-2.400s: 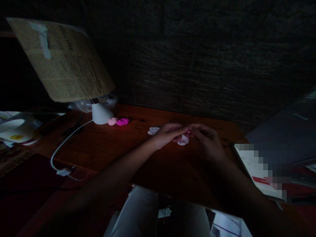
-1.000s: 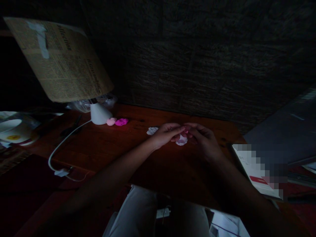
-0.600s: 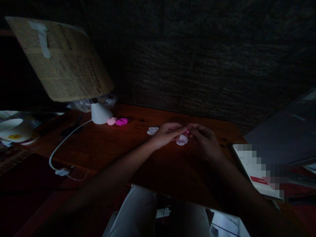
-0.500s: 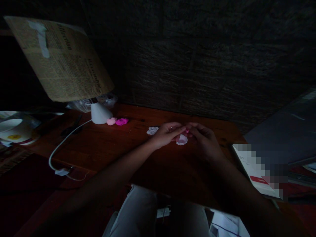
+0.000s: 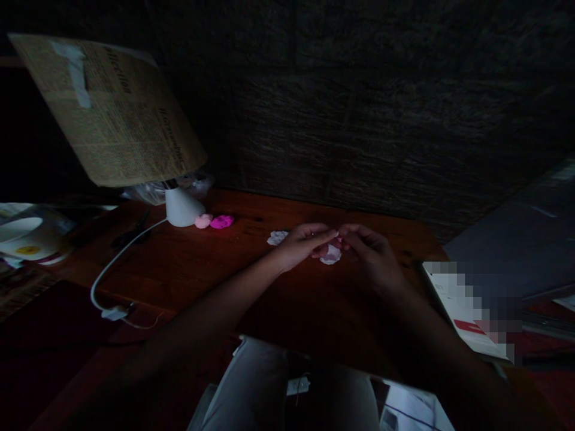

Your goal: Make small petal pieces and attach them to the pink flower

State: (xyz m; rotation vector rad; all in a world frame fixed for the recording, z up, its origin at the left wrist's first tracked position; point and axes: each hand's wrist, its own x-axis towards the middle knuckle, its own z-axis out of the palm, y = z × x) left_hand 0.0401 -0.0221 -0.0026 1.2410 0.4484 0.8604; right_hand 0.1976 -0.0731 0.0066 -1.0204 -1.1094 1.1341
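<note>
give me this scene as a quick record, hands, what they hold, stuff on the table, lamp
left hand: fingertips meeting the right hand's, above the table
right hand: fingers pinched in
held: small pink piece between the fingertips, mostly hidden
under hands: whitish piece with a ragged edge
beside left hand: white lump, partly covered
by lamp base: pale pink lump, then bright magenta lump
lampshade: newspaper print
surface: brown wooden table

A dark, rough-textured block wall (image 5: 359, 120) rises behind a reddish-brown wooden table (image 5: 188, 263) — its back edge runs along the wall. The light is dim. A deep red floor covering (image 5: 49, 341) shows at the left, and a grey panel (image 5: 507, 221) slants at the right — its exact kind is unclear.
</note>
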